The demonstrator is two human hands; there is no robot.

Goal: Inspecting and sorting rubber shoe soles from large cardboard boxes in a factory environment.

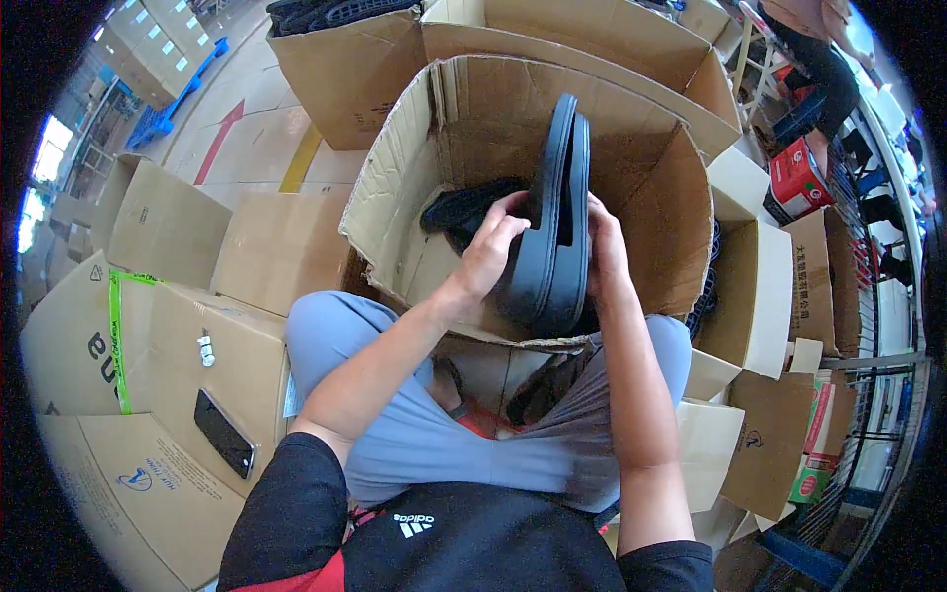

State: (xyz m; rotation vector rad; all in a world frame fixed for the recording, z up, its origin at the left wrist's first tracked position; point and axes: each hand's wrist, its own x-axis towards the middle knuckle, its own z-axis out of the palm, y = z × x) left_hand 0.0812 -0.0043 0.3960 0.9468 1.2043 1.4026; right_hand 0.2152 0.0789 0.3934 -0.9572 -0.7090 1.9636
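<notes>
Two black soles (536, 264) | side by side between left hand (485, 251) and right hand (608, 249) | grip: clasping them

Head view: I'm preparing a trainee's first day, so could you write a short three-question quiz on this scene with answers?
1. Multiple choice: where does the black phone lie?
A) On the floor
B) On a carton at the person's left
C) On the person's knee

2. True or false: the left hand and the right hand are on opposite sides of the black pieces.

3. Fill in: the floor arrow near the yellow stripe is ____.

Key: 1. B; 2. True; 3. red.
</notes>
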